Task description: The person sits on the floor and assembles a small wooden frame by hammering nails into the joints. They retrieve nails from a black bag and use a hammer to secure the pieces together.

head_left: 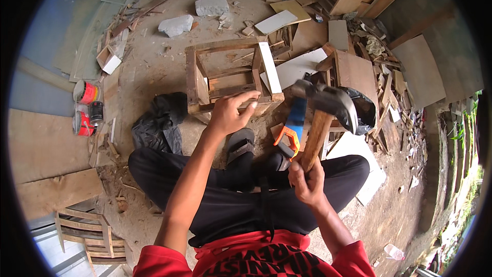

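My right hand [308, 182] grips a claw hammer [320, 131] low on its wooden handle. The hammer's dark metal head is raised, blurred, to the right of a small open wooden frame [225, 47]. At that frame's near edge, beside its right corner, is my left hand [231, 114]. Its thumb and index finger are bent toward each other as in a pinch; what is between them is too small to make out. A white strip [269, 66] runs along the frame's right side. Below the hammer head lies a handsaw [291, 136] with an orange handle and blue blade.
A wooden box [354, 74] stands to the right, near heaped wood scraps [387, 90]. A black plastic bag [160, 123] lies left of the frame. Paint cans [84, 123] stand farther left. Concrete chunks [211, 5] lie beyond. A white board [359, 166] is by my right knee.
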### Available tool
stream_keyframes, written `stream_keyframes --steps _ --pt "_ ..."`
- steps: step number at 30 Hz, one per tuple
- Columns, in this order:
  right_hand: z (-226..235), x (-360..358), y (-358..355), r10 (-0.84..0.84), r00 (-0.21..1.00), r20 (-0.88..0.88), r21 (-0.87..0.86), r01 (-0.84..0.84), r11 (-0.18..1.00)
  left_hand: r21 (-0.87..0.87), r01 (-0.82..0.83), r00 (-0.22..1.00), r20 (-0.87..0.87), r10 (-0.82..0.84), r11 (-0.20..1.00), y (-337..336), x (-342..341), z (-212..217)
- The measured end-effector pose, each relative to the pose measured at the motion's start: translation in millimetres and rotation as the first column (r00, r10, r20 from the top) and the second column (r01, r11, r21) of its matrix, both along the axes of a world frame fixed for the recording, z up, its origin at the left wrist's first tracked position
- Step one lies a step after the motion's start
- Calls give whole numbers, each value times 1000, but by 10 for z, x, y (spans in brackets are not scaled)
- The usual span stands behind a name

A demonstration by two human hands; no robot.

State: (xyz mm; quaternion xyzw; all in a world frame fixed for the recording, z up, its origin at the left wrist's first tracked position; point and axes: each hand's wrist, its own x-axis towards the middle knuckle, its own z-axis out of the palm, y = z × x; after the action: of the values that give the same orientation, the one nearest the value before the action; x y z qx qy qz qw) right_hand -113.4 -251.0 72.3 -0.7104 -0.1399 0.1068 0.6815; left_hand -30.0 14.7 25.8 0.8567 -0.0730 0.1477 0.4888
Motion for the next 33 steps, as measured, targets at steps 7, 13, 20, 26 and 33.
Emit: stream_keyframes --steps 7,13,20,26,33 --pt "98 -62 217 -7 996 -87 -354 -25 935 97 -162 980 135 149 982 -92 54 -234" --pt "152 142 281 7 992 -129 -406 -59 912 156 -235 947 258 190 959 -160 70 -286" --pt "460 199 416 81 997 -13 -522 -75 849 177 -259 927 320 193 949 -163 58 -260" --pt "459 272 308 96 994 -57 -549 -112 828 149 -241 935 299 189 959 -161 94 -328" --pt "660 325 307 122 992 35 -481 -90 872 157 -235 940 286 183 959 -143 66 -307"
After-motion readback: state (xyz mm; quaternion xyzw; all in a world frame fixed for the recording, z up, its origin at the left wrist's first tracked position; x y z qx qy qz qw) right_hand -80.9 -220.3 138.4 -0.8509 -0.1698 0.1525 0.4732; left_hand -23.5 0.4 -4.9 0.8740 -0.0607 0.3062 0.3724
